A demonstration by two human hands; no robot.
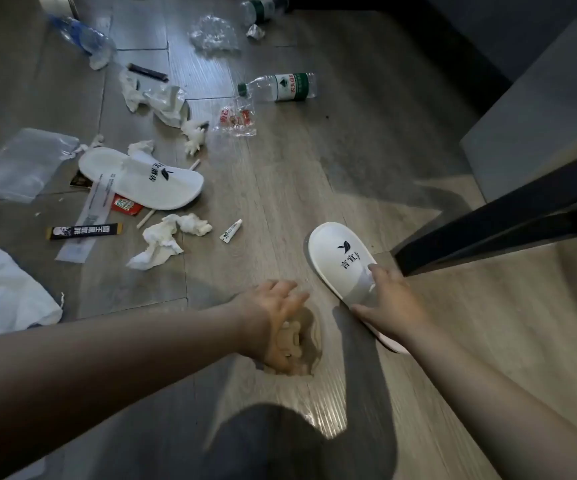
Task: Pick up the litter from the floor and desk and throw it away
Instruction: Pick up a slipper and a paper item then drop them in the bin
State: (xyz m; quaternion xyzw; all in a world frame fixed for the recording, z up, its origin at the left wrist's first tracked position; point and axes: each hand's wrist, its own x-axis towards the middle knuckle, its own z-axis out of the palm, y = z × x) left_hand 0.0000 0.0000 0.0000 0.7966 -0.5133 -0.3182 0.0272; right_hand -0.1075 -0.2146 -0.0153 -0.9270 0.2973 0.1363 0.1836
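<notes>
Head view, looking down at a grey wood-look floor [297,174] strewn with litter. Right hand [389,299] grips a white slipper [342,258] near its open end, thumb on the upper and fingers curled under the edge; the slipper's toe points away, beside a dark table leg [488,226]. Left hand [276,317] is low over the floor just left of that slipper, fingers and thumb curved round a crumpled wad [292,337] of pale paper, partly hidden under the palm. Rest of the litter lies well ahead and to the left: a second slipper [141,180] lying across a red packet [126,206], crumpled tissues [162,239] near it, a small white tube [231,231] just beside them, a black sachet [84,231], a large white sheet [3,292] at the left edge, a clear plastic bag [20,164]. Farther off — a green-label bottle [280,87] on its side, a printed clear wrapper [235,117] beside it, a blue-label bottle [79,34] and crumpled clear plastic [214,32].
</notes>
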